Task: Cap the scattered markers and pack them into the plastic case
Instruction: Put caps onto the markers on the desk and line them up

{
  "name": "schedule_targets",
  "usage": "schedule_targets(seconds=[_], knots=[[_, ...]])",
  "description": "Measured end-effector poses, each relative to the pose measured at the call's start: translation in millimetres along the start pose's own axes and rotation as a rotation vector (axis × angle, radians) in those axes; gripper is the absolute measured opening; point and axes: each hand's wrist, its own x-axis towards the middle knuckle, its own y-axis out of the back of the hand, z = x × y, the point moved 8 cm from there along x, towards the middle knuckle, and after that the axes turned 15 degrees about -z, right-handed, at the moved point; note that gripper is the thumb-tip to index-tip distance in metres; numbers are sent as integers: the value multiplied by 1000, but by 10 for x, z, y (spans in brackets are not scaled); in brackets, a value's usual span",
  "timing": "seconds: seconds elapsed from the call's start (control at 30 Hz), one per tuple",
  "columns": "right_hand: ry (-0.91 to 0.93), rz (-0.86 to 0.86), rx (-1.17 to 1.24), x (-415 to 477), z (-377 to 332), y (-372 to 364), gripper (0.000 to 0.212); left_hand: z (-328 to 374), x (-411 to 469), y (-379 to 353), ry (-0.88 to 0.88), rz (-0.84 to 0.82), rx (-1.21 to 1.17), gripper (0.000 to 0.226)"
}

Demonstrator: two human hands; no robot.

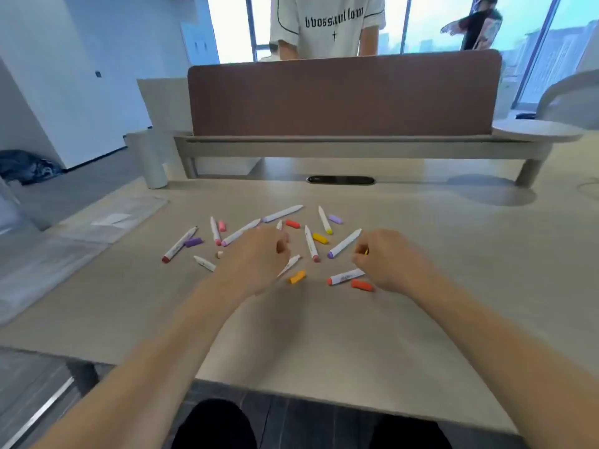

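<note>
Several white-barrelled markers lie scattered on the pale desk (308, 335), among them a purple-ended marker (344, 244), a red-ended one (179, 245) and an orange-ended one (345, 276). Loose caps lie between them: an orange cap (296, 277), a yellow cap (320, 238), a red-orange cap (361, 285) and a purple cap (193, 242). My left hand (259, 257) hovers over the middle of the pile with fingers curled; what it holds is hidden. My right hand (389, 264) pinches a small yellow piece (366, 252) at its fingertips. Clear plastic packaging (113, 218) lies flat at the left.
A brown divider panel (343, 95) on a grey shelf closes off the desk's far side. A person in a white shirt (327, 24) stands behind it. A grey cylinder (152, 160) stands at the back left. The near desk edge is close to my lap.
</note>
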Motion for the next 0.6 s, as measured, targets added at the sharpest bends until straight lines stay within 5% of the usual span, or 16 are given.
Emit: schedule_targets(seconds=[0.37,0.5,0.6], knots=[[-258,-133,-118,-79,-107,-75,18,-243,111,-210,101,-179,101,22],[-368,-278,-170,114,-206,-139,44,-272,221,-341,99,-299,106,25],[-345,-278,-242,161,-292,-156,43,-286,279,-416,66,-329,129,15]])
